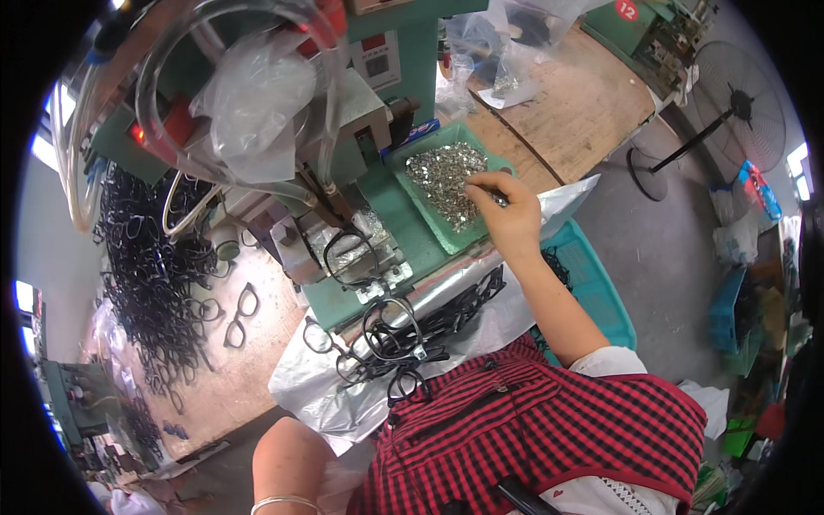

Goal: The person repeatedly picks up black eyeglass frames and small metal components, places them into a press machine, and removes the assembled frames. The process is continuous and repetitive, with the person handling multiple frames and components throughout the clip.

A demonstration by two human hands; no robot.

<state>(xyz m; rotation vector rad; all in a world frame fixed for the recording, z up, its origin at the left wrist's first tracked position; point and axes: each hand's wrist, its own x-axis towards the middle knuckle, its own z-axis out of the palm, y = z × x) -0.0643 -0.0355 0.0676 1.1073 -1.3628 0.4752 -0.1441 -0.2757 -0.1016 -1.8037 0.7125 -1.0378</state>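
Eyeglass frame (329,268): black, resting at the green machine (412,43), apparently mid-job.
Lap frames (429,330): heaped over silver sheeting (318,378); finished or waiting, I cannot tell.
Tabletop frames (146,257): large pile at left, equally unclear.
Right hand (512,210): fingers curled above metal pieces (451,176) in a tray (439,236); pinch indistinct.
Left hand: out of view, fingers unknown.
Writing: machine label (375,64) and round red sign (627,9) bear print; no brand discernible.

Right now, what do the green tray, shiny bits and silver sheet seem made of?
Tray: probably plastic, slightly glossy, with smooth, evenly colored walls.
Bits: likely polished metal, because they glint bright silver.
Sheet: shiny and creased, maybe foil or silvery plastic; I can't tell which.
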